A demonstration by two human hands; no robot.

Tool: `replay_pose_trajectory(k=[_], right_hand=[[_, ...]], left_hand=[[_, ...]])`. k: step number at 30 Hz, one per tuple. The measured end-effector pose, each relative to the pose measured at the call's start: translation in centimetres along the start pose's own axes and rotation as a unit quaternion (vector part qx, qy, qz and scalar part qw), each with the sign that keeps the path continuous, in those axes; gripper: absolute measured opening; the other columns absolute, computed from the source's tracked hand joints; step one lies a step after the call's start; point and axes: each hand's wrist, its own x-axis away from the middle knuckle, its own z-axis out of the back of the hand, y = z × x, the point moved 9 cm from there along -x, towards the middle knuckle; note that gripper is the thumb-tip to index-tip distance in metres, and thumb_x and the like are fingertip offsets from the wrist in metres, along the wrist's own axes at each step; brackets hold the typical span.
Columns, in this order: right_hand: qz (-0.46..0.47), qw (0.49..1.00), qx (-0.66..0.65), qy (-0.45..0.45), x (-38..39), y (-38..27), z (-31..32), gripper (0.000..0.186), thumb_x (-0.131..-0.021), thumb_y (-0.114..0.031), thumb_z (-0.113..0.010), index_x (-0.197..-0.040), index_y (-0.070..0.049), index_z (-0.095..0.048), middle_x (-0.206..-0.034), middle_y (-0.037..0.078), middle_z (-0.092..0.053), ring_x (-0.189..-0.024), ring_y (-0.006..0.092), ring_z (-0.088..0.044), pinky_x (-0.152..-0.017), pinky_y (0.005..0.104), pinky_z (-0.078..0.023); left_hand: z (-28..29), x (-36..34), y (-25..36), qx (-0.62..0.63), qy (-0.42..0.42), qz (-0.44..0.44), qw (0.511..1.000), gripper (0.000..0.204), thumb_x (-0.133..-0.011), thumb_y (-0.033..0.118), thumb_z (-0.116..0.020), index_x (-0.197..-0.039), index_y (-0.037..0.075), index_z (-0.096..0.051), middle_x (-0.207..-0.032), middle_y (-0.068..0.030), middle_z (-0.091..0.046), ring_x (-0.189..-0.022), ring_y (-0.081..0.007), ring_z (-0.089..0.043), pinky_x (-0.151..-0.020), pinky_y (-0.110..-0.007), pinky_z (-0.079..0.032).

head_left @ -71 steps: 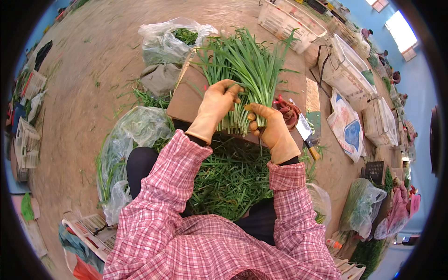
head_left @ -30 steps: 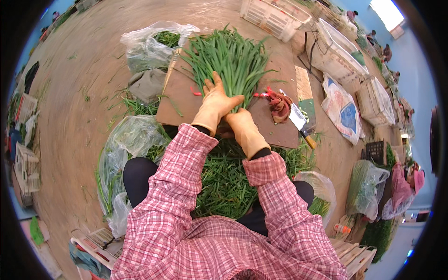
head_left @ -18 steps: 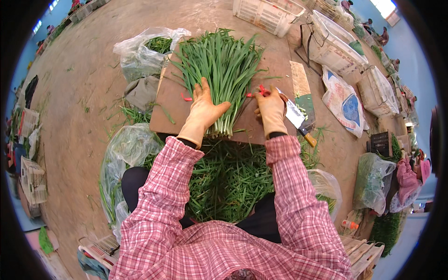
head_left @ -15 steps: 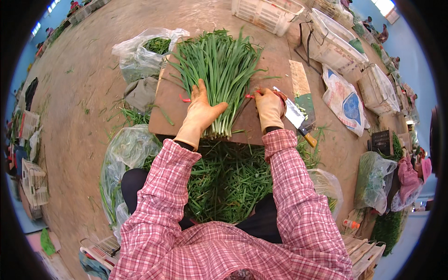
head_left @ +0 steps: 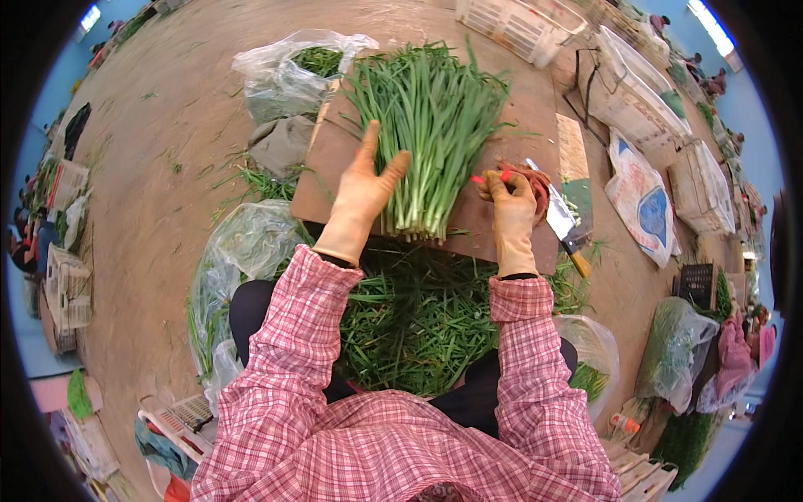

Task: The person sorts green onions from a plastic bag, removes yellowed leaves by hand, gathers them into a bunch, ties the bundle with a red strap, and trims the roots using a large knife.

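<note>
A bundle of garlic chives [head_left: 431,125], green leaves away from me and pale cut ends towards me, lies on a brown board [head_left: 339,138]. My left hand [head_left: 364,197], in a tan rubber glove, is at the bundle's left edge with thumb and fingers spread. To the right of the stems, my gloved right hand [head_left: 510,209] pinches a thin red tie [head_left: 478,179]. Whether the tie runs under the chives is hidden. A heap of reddish-brown ties [head_left: 535,188] lies beside that hand, next to a knife [head_left: 559,213] with a wide blade and a yellow-and-black handle.
Loose chive leaves [head_left: 418,326] are heaped below the board, between my knees. Plastic bags [head_left: 242,251] of greens stand to the left. White crates [head_left: 631,88] and a printed sack [head_left: 640,201] are at the right. Farther right, a person in pink [head_left: 734,356] sits among greens.
The view has shifted, so the board appears farther right. My right hand has turned more upright, still pinching the red tie. The tie's red end left of the bundle no longer shows.
</note>
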Motion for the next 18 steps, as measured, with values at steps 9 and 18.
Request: replay_pose_trajectory(k=[9,18], right_hand=[[-0.019,1.0,-0.006,0.021,0.2,1.7,1.0,0.024,-0.1,-0.014,-0.057,-0.119,0.0,-0.065,-0.105,0.006,-0.067,-0.077,0.0118,-0.063,-0.065,0.0243,-0.054],[-0.038,0.992,-0.104,0.066,0.6,2.0,1.7,0.028,-0.102,-0.016,-0.055,-0.125,-0.001,-0.062,-0.112,0.01,-0.067,-0.083,0.0192,-0.068,-0.069,0.0321,-0.062]], left_hand=[[4.4,-2.7,-7.5,-0.068,-0.022,0.163,0.984,0.038,-0.094,0.014,-0.061,-0.129,0.002,-0.061,-0.09,-0.0061,-0.069,-0.064,-0.0093,-0.058,-0.056,-0.026,-0.047],[3.3,-4.0,-7.6,-0.056,-0.159,0.141,0.976,0.019,-0.092,0.016,-0.064,-0.105,0.002,-0.066,-0.084,-0.0065,-0.071,-0.066,-0.012,-0.063,-0.058,-0.029,-0.05]])
